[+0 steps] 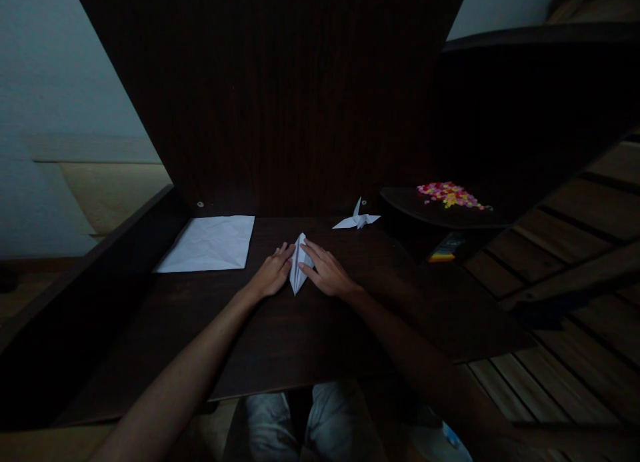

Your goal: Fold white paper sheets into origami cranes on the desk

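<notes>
A piece of white paper [296, 280], folded into a narrow kite shape with a crease down its middle, lies on the dark desk in front of me. My left hand [274, 273] rests at its left edge, fingers stretched out and touching it. On the other side, my right hand [325, 269] lies flat with spread fingers over its right half, hiding part of it. A finished white paper crane [358, 219] stands farther back to the right. To the left lies a creased white sheet of paper [215, 242].
A low rounded shelf [400, 202] on the right bears a heap of small pink, red and yellow pieces [453, 195]. Beneath it is a small dark and yellow item [443, 247]. A tall dark back panel [290, 102] and a left side board [95, 269] bound the desk.
</notes>
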Tool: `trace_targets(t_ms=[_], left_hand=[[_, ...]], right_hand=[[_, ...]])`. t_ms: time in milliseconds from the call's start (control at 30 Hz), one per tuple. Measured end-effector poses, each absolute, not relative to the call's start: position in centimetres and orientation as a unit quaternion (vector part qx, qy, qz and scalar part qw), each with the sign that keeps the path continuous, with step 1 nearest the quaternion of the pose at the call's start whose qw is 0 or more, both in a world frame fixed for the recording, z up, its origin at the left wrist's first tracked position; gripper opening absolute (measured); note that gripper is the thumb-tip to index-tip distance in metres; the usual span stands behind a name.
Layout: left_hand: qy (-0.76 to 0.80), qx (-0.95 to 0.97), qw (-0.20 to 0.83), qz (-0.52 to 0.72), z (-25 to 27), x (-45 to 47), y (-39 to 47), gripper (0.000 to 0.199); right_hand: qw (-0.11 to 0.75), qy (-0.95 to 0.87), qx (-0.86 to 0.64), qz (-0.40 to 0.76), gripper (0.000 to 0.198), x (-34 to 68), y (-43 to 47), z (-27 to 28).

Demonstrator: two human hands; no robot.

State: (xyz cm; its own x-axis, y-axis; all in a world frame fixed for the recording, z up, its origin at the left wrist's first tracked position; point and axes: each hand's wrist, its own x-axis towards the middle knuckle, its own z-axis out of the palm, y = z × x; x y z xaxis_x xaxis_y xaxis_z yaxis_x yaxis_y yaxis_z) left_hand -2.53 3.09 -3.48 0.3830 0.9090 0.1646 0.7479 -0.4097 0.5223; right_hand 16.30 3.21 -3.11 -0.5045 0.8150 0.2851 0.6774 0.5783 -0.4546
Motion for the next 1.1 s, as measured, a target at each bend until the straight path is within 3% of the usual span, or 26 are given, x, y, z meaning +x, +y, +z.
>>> trace_targets(t_ms=[233,567,933,1100], left_hand=[[0.467,0.867,0.106,0.14,-3.8,-3.1,3.4,0.049],[0.47,0.872,0.095,0.1,-3.6,-3.8,3.4,0.055],[0.466,0.874,0.089,0.101,-3.5,-3.7,3.1,0.054],[0.468,0.874,0.092,0.093,-3.1,-3.4,2.7,0.065]], right_hand=[[0.25,-0.854,-0.424,0.171,0.065,16.4,3.6,-3.6],[0.206,-0.878,-0.409,0.141,0.054,17.0,4.0,-4.4],[0.146,-0.894,-0.405,0.122,0.074,17.4,3.8,-3.9],[0.157,-0.894,-0.402,0.125,0.06,17.6,3.8,-3.9]])
